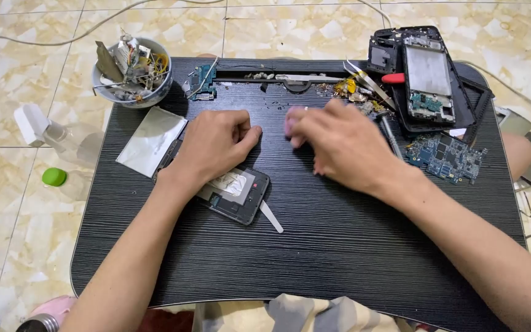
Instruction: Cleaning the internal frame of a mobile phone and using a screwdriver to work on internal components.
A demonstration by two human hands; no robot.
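Head view: a black wood-grain lap table [339,258] is seen from above, and an opened dark grey phone body [236,193] is pinned on it under the loosely curled left hand [216,144]. A small pink object [290,123] is pinched by the right hand [339,144] just beside the left

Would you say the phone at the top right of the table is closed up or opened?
Opened. The phone lies with its cover off, showing a bare metal plate and a green circuit board inside its black frame.
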